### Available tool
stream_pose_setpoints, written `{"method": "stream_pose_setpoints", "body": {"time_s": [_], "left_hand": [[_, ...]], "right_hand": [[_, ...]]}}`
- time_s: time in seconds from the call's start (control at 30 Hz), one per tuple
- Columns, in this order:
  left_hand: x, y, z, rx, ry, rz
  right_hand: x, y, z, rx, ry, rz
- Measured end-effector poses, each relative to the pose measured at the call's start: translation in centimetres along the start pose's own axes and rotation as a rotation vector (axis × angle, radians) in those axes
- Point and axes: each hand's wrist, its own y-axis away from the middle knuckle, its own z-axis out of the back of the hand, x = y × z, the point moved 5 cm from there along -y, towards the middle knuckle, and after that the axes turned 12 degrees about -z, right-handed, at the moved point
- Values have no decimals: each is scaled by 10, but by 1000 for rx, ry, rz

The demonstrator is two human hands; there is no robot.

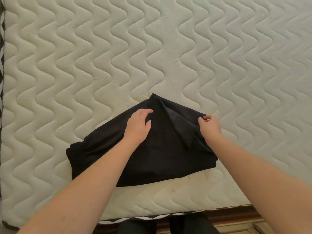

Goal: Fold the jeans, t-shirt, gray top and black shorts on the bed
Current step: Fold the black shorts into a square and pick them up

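Observation:
The black shorts (157,154) lie on the quilted white mattress (152,56) near its front edge, folded over, with the elastic waistband at the left end. My left hand (138,125) rests flat on the upper middle of the shorts, fingers spread. My right hand (210,125) pinches the shorts' right-hand hem corner between thumb and fingers, and a loose flap of fabric creases beside it. The jeans, the t-shirt and the gray top are not in view.
The mattress stretches wide on all sides of the shorts. Its front edge (168,211) runs just below them, with a wooden bed frame (236,215) and floor beyond. A dark patterned border (2,48) lines the left side. My legs (168,225) show at the bottom.

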Motion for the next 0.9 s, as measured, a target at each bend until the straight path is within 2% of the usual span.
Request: {"method": "stream_pose_setpoints", "body": {"time_s": [0.13, 0.27, 0.43, 0.63, 0.7, 0.8, 0.83, 0.9], "left_hand": [[-6, -39, -8, 6, -220, -52], [-4, -73, -18, 146, -304, -33], [-4, -97, -20, 175, -222, -59], [4, -114, -15, 169, -73, 5], [7, -117, -15, 150, -19, 33], [11, -119, -16, 142, 12, 53], [12, -119, -16, 141, 23, 53], [14, -119, -15, 116, 57, 59]], "right_hand": [[-8, -10, -19, 137, -204, -184], [-10, -27, -29, 246, -321, -301], [7, -42, -18, 378, -544, -257], [19, -53, -12, 538, -850, -173], [17, -54, -15, 533, -740, -143], [19, -57, -19, 472, -362, -15], [22, -59, -19, 456, -350, 7], [29, -62, -14, 454, -502, -4]]}}
